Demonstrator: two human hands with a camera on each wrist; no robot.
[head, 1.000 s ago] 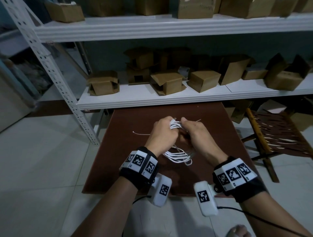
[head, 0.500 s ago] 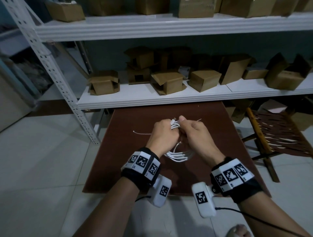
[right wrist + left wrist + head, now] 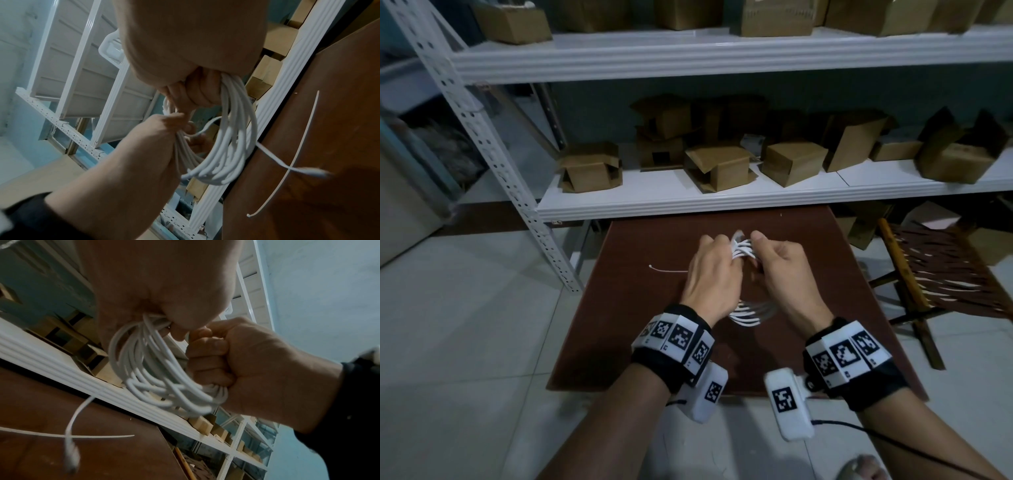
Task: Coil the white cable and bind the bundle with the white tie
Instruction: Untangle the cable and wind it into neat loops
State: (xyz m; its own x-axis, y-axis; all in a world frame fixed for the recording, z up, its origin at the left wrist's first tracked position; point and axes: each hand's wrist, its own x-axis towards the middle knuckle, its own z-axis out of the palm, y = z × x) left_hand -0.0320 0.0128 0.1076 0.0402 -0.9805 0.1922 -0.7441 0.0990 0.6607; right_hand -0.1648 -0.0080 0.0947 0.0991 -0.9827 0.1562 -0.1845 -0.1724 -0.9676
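Note:
The white cable is wound into a coil of several loops, held above the brown table. My left hand grips the coil's top and left side, its fingers curled round the strands. My right hand grips the right side, fist closed on the loops. One cable end with its connector hangs loose below the coil. The thin white tie lies flat on the table left of my hands and is also seen in the right wrist view, untouched.
A white metal shelf with several cardboard boxes runs just beyond the table's far edge. A wooden folding chair stands at the right. Pale tiled floor surrounds the table.
Both hands stay on the coil over the table. The right hand's fingers have shifted a little at the coil's top. The tie has not moved.

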